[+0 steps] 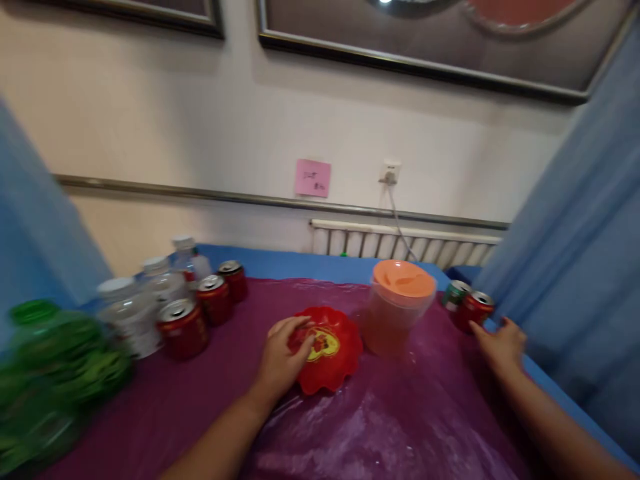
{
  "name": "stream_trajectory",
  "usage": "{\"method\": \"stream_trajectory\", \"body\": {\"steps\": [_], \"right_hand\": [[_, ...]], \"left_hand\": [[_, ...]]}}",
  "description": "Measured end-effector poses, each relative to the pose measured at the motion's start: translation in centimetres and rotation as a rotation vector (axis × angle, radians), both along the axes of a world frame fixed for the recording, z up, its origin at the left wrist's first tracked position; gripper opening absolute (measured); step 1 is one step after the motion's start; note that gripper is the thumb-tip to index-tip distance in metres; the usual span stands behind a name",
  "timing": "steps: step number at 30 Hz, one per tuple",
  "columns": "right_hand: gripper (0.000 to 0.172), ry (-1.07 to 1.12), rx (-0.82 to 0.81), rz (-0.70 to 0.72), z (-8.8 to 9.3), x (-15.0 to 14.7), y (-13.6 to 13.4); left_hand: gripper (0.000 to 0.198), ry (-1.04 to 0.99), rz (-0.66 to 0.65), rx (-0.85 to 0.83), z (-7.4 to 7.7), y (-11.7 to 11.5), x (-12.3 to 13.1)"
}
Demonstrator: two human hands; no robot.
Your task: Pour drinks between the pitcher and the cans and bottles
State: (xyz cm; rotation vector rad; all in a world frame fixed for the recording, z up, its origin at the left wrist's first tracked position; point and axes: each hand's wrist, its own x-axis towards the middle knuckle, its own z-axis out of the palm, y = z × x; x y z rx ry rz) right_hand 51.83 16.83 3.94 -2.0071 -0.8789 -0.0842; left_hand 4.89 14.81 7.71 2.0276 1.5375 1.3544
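Note:
A red dish with a scalloped rim (pixel 345 357) and a yellow print in its middle lies on the purple cover. Over its left edge is my left hand (pixel 285 350), thumb and fingers apart; I cannot tell whether it touches the rim. At the right, my right hand (pixel 503 347) is beside a red drink can (pixel 474 311), fingers apart, one fingertip at or very near the can's lower side. Just behind that can stands a green can (pixel 455 295). A clear pitcher (pixel 390 323) with an orange lid (pixel 404 279) and amber liquid stands right of the dish.
Several red cans (pixel 183 330) stand at the left, before clear bottles with white caps (pixel 131 317). Green plastic bottles (pixel 65 353) are nearer. Purple sheeting (pixel 380 427) covers the blue table (pixel 285 263). A radiator (pixel 430 247) is behind; blue curtains (pixel 585 220) hang at the sides.

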Motion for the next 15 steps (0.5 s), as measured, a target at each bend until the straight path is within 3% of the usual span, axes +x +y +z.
{"method": "stream_trajectory", "body": {"steps": [2, 4, 7, 9, 12, 15], "right_hand": [[0.074, -0.011, 0.002, 0.001, 0.1, -1.1, -2.5], [0.059, -0.068, 0.002, 0.035, -0.1, -2.8, -4.9], [0.037, -0.052, 0.064, 0.333, -0.1, -7.4, -8.2], [0.033, -0.118, 0.190, 0.586, 0.7, -11.8, -9.8], [0.030, -0.235, 0.315, 0.983, 3.3, -19.7, -10.5], [0.041, -0.309, 0.418, 1.294, 6.6, -28.2, -9.8]], "left_hand": [[0.027, -0.003, 0.006, -0.007, -0.2, -0.5, 0.3], [0.028, 0.008, 0.032, -0.018, -0.5, -0.9, 0.5], [0.031, 0.011, 0.046, -0.042, -0.8, -1.3, 0.6], [0.031, 0.006, 0.044, -0.056, -0.8, -1.5, 0.7], [0.033, 0.006, 0.028, -0.072, -1.0, -1.6, 0.7], [0.038, 0.023, -0.011, -0.081, -1.6, -1.5, 0.7]]}}
